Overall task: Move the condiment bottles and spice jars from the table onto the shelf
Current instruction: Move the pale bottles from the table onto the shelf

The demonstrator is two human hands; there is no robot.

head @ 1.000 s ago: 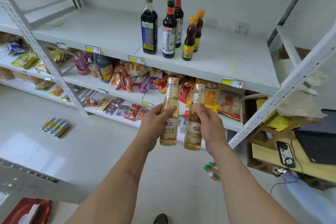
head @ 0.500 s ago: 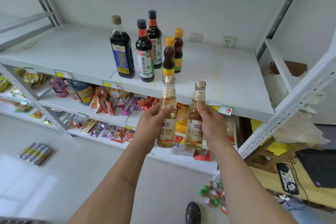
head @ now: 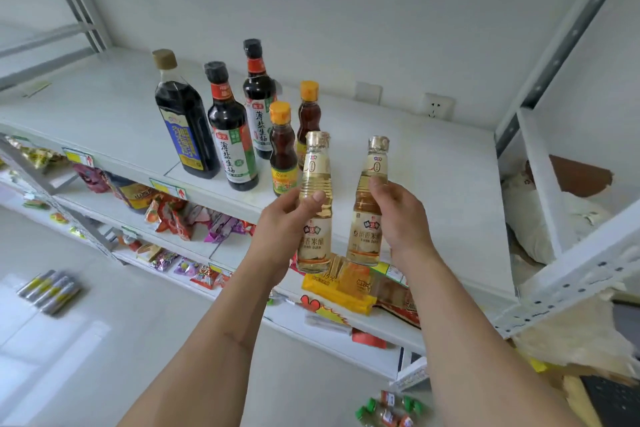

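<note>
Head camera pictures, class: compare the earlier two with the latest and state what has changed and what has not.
Both hands have carried their bottles up towards the top white shelf: the left hand grips the pale clear vinegar bottle, the right hand the amber one. Neither was released. The five dark bottles on the shelf stayed put.

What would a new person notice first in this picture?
Two pale vinegar bottles are held up in the centre, one in the left hand and one in the right hand. Behind them, five dark bottles stand upright, grouped on the white top shelf.
</note>
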